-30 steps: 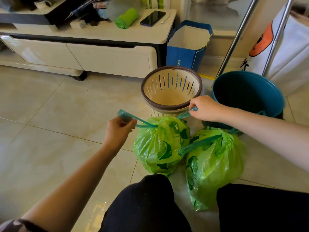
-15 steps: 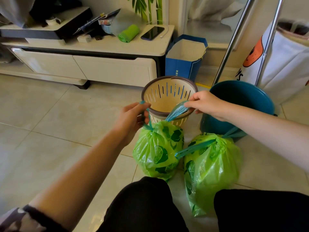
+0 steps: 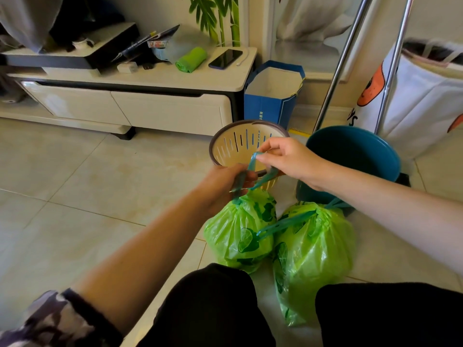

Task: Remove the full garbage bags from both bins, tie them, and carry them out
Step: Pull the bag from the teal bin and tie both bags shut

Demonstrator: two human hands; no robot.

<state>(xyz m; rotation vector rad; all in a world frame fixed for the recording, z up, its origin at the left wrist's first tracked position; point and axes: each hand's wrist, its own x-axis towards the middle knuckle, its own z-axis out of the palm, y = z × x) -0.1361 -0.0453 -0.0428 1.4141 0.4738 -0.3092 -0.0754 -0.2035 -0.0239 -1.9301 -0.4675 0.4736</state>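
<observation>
Two full green garbage bags stand on the floor between my knees. The left bag [image 3: 239, 236] has its neck cinched by teal drawstrings [image 3: 251, 164]. My left hand [image 3: 223, 182] grips one drawstring just above the bag's neck. My right hand [image 3: 288, 159] pinches the other drawstring loop a little higher. The right bag [image 3: 312, 249] lies beside it, its teal drawstring [image 3: 283, 225] loose across the top. Behind the bags are a cream slotted bin [image 3: 233, 146] with a brown rim and a teal bin [image 3: 350, 151], both without a liner.
A low white cabinet [image 3: 140, 106] with a phone and a green roll runs along the back. A blue paper bag [image 3: 271, 96] stands by it. Metal rack poles [image 3: 338, 66] and a white fabric bag [image 3: 423, 96] are at the right. Tiled floor lies open at the left.
My hands, spread wide with the drawstrings pulled taut a second ago, have come together above the left bag. The view has tilted up a little.
</observation>
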